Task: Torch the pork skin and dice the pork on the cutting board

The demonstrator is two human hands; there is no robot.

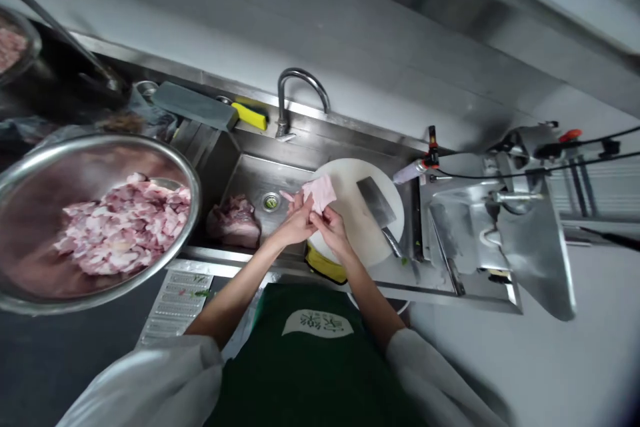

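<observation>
Both hands are together over the edge of the sink (255, 180), beside a round white cutting board (345, 233). My left hand (299, 221) and my right hand (332, 228) grip a thin, pale pink piece of meat (321, 191), perhaps skin; its exact kind is unclear. One flap of it sticks up past the fingers, over the board's left part. A cleaver (376, 201) lies flat on the board to the right, its handle toward me. Lower left in the sink sits a larger chunk of raw meat (235, 221), apart from my hands.
A big metal bowl (193, 213) with cut raw meat (127, 223) stands at left. Behind the sink rise a faucet (300, 73) and a yellow-handled tool (250, 116). A yellow-black object (325, 265) sits under the board. To the right stands a metal slicing machine (530, 233).
</observation>
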